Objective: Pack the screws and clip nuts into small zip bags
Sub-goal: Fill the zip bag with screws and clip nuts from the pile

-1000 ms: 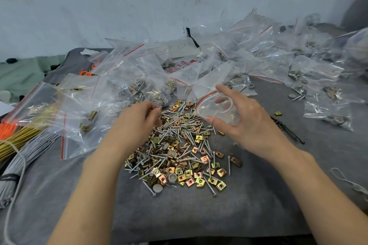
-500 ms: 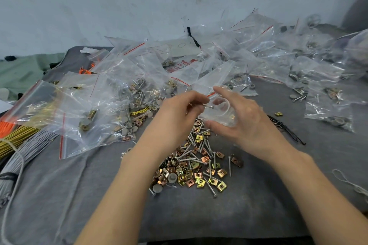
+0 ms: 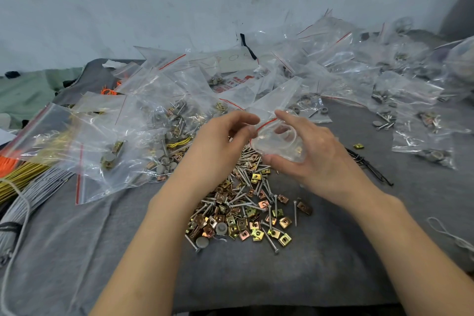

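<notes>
A loose heap of silver screws and gold clip nuts [image 3: 246, 208] lies on the grey cloth in front of me. Above its far end my right hand [image 3: 305, 154] holds a small clear zip bag [image 3: 278, 136] with a red seal line, its mouth held open and turned left. My left hand [image 3: 220, 141] is at the bag's mouth, thumb and fingers bent and close together beside the rim. I cannot tell whether the left fingers hold anything. A gold clip nut shows inside the bag near my right palm.
Filled zip bags [image 3: 159, 120] pile up at the left and along the back to the right [image 3: 415, 115]. Yellow and grey cable ties [image 3: 23, 182] lie at the far left. A black tie [image 3: 369, 167] and a stray clip nut [image 3: 358, 146] lie right of my right hand.
My left hand rose from the heap to the bag's mouth, with a screw pinched half a second ago. That screw is no longer visible in its fingers. The right hand kept hold of the bag.
</notes>
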A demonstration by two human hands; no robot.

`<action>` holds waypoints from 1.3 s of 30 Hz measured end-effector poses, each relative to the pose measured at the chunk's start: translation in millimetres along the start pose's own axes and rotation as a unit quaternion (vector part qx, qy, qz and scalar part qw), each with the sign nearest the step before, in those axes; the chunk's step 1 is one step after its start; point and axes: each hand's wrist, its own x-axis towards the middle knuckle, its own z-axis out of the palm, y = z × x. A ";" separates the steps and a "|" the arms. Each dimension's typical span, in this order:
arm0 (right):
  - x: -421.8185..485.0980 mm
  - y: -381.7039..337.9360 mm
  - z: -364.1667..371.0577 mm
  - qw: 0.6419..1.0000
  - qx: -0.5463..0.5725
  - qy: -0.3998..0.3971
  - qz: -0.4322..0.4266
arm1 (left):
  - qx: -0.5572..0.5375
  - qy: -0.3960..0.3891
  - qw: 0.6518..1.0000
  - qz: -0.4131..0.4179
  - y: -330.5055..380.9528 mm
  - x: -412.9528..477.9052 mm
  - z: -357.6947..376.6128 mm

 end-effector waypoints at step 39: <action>-0.7 -3.3 -10.1 0.999 0.025 -0.010 0.037 | 0.325 -0.140 0.935 0.019 -32.3 -14.7 1.7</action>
